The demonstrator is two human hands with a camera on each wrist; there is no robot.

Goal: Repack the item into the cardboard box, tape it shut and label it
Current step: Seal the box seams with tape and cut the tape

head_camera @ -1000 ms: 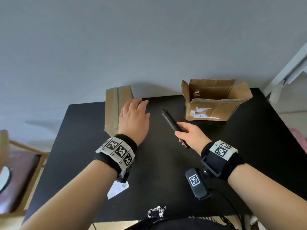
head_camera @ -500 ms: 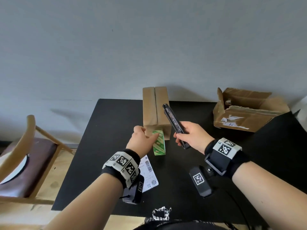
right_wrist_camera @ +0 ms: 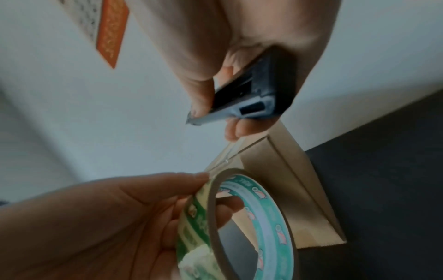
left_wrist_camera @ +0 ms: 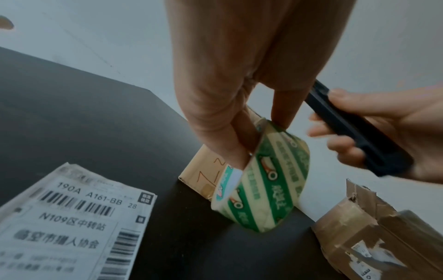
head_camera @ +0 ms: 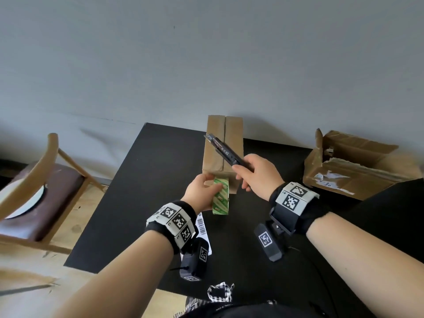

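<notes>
Your left hand (head_camera: 200, 192) grips the tape roll (head_camera: 220, 198); your right hand (head_camera: 257, 172) clasps the knife (head_camera: 223, 149). The closed box (head_camera: 222, 143) hides its contents; the torn box's (head_camera: 358, 166) interior is unclear.

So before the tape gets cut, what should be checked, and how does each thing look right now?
1. Left hand holds the tape roll: ok.
2. Right hand grips the knife: ok.
3. Knife blade out: cannot tell.
4. Tape strip runs from the roll to the closed box: ok, in the right wrist view.
5. Fingers clear of the cutting line: not ok, close to the strip.
6. Label within reach: ok.
</notes>
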